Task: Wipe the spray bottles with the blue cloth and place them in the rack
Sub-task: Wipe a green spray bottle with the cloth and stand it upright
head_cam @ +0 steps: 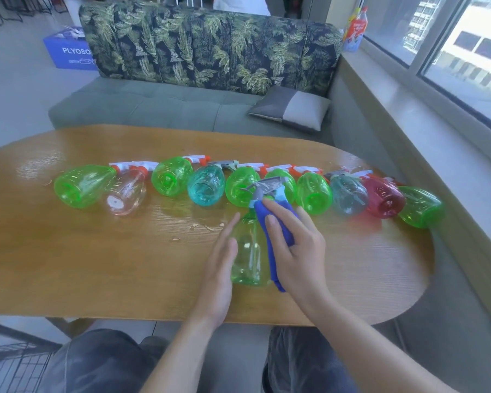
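green spray bottle (248, 251) standing upright on the wooden table (97, 251), near the front edge, its grey trigger head (262, 190) pointing left. left hand (220, 268) rests flat against the bottle's left side, fingers straight. right hand (292, 248) presses the blue cloth (272, 236) against the bottle's right side and neck, fingers curled round the cloth. behind it, a row of spray bottles (204, 184) lies on its side across the table: green, clear, teal and red.
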{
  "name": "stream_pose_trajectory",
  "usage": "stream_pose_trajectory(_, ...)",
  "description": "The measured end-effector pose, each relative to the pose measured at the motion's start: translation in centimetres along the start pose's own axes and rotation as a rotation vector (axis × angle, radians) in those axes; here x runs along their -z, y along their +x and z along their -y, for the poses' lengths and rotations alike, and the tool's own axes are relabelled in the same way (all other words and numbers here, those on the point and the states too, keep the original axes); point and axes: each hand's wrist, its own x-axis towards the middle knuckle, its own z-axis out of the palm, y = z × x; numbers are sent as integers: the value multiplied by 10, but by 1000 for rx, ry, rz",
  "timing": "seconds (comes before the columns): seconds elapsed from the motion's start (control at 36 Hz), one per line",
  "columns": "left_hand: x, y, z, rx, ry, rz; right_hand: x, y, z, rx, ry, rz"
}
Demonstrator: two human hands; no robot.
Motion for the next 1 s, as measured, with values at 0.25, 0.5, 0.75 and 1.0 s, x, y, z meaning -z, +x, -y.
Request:
stream_pose_trajectory(0.25,3,2,4,41,-44,-23,-2,-5,-8,188,-221,155)
stream_pose_trajectory(0.5,5,1,-1,19,8,-15,23,-34,-23,741,-322,393)
stream_pose_trajectory(0.75,1,0,2,38,-15,-24,17,6,-5,425,-248,167)
stream_pose_trajectory(1.0,3,3,4,56,-73,-41,-8,-6,-3,251,-254,116)
